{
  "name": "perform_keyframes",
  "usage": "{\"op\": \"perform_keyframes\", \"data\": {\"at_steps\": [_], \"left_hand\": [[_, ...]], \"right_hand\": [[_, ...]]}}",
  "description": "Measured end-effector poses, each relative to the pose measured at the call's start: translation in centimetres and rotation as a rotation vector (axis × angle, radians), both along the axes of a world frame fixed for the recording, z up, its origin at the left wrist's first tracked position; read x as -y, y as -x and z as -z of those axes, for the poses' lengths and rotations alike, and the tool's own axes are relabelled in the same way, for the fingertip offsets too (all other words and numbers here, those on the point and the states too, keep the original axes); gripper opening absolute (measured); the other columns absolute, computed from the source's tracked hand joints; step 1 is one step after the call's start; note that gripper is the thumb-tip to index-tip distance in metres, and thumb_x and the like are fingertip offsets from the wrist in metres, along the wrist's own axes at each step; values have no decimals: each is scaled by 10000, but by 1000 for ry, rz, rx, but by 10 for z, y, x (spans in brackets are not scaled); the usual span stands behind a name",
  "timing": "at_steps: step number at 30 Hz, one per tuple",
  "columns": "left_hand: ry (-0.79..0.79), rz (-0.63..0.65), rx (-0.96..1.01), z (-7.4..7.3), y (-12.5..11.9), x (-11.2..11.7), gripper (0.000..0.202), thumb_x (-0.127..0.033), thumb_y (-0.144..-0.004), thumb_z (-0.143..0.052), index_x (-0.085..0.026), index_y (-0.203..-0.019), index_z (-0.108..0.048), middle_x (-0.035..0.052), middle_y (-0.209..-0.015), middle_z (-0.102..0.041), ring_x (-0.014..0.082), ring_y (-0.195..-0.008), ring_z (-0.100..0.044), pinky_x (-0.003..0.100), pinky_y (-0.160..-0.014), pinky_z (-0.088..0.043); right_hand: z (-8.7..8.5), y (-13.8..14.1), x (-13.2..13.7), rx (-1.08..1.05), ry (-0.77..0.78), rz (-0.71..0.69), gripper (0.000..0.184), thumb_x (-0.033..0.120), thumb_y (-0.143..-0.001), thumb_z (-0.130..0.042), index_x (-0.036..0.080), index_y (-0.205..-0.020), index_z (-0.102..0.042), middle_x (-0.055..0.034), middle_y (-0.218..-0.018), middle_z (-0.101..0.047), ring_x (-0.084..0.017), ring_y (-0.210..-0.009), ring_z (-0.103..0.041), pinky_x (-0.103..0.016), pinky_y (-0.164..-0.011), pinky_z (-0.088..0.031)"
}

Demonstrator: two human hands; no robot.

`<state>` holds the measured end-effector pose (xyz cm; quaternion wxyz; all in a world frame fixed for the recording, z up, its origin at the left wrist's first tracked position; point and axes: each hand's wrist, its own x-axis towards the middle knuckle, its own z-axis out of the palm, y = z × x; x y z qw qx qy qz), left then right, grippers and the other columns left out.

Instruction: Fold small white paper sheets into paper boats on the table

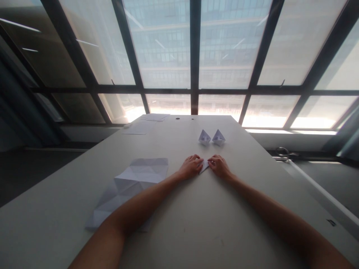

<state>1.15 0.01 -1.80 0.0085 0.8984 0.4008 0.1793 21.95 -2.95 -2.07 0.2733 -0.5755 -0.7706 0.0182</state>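
Between my two hands lies a small folded piece of white paper (pixel 205 165), close to the tabletop. My left hand (pixel 191 166) grips its left side with bent fingers. At its right edge, my right hand (pixel 219 165) pinches the paper between thumb and fingers. The fingers partly cover the paper, so its full shape is hidden. Just beyond the hands stand two folded paper boats, the left boat (pixel 204 138) and the right boat (pixel 218 138), side by side. Creased, unfolded paper (pixel 140 173) spreads under and beside my left forearm.
The long white table (pixel 179 149) runs toward large framed windows (pixel 165 45). Flat paper sheets (pixel 136 129) lie at its far left. A white rail (pixel 322 190) and a round metal part (pixel 282 152) are beyond the right edge. A dark curtain (pixel 25 104) hangs at left.
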Motion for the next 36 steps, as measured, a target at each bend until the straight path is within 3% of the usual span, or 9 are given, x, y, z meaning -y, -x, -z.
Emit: {"op": "perform_keyframes", "data": {"at_steps": [4, 8, 11, 16, 25, 30, 36], "left_hand": [[25, -29, 30, 3, -1, -5, 347, -369, -947, -522, -250, -1262, -609, 91, -1294, -572, 239, -1220, -524, 398, -1102, -381], [112, 93, 3, 4, -1, -8, 397, -380, -981, -463, -315, -1363, -551, 45, -1449, -500, 244, -1377, -403, 445, -1168, -290], [155, 161, -30, 2, -1, -6, 434, -406, -1012, -384, -356, -1435, -465, 4, -1530, -420, 238, -1415, -359, 477, -1185, -235], [188, 216, -80, -3, 1, -4, 479, -411, -1029, -325, -392, -1507, -324, -34, -1599, -293, 241, -1470, -256, 493, -1188, -183], [187, 225, -99, -8, 3, -2, 514, -361, -1021, -341, -395, -1529, -266, -30, -1609, -257, 233, -1477, -245, 490, -1188, -167], [185, 223, -98, -7, 4, -2, 515, -360, -1021, -363, -390, -1527, -273, -16, -1601, -281, 227, -1477, -248, 484, -1189, -171], [184, 204, -93, -5, 2, -2, 489, -318, -1024, -339, -368, -1510, -327, -13, -1591, -306, 225, -1475, -251, 505, -1188, -175]], "right_hand": [[-1, 2, 2, 22, -11, -80, 251, 357, -938, -562, 227, -1082, -721, -78, -1129, -668, -213, -1076, -577, -311, -953, -405], [0, 2, 2, 66, 6, -89, 309, 393, -940, -548, 243, -1171, -688, -79, -1245, -639, -220, -1161, -552, -335, -1017, -378], [1, 3, 2, 110, 56, -83, 432, 438, -952, -503, 231, -1318, -602, -103, -1382, -566, -247, -1280, -489, -393, -1097, -315], [2, 4, 1, 168, 204, -87, 611, 509, -972, -395, 197, -1498, -386, -120, -1568, -346, -269, -1462, -254, -519, -1176, -147], [-4, 3, 5, 209, 256, -148, 927, 769, -870, -365, 148, -1550, -260, -142, -1612, -217, -297, -1496, -141, -519, -1189, -79], [-4, 4, 3, 201, 257, -129, 843, 718, -897, -397, 181, -1540, -297, -141, -1605, -242, -293, -1492, -161, -524, -1186, -91], [1, 5, -2, 157, 242, -76, 551, 474, -1005, -345, 241, -1504, -368, -104, -1586, -306, -258, -1480, -214, -583, -1169, -93]]}}
